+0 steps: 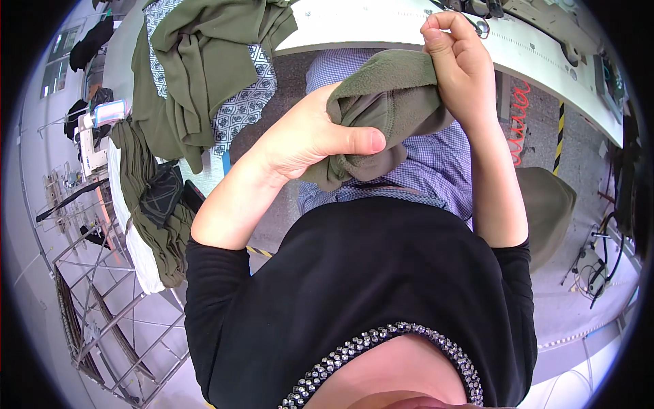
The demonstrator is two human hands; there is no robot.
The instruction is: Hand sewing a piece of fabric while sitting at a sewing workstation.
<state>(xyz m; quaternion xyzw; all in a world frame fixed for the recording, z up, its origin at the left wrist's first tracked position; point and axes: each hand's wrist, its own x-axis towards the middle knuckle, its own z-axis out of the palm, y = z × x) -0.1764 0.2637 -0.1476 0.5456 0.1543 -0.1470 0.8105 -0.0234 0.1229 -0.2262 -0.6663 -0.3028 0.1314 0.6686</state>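
Note:
An olive-green fleece piece (392,85), gathered and folded over with its fuzzy side partly showing, is held above my lap. My left hand (317,133) is closed on it, the thumb pressed on top and the fingers hidden underneath the cloth. At the cloth's right end, my right hand (463,71) is raised near the white table edge, with thumb and forefinger pinched together. The heel of that hand lies against the fleece. Whatever the pinch holds, if anything, is too small to make out.
A white sewing table (361,20) curves across the far side, with machine parts (558,27) at far right. Olive garments (204,61) with patterned cloth are heaped at left, above more folded olive pieces (160,238). A red coiled hose (519,123) hangs at right. Metal racks (116,320) stand lower left.

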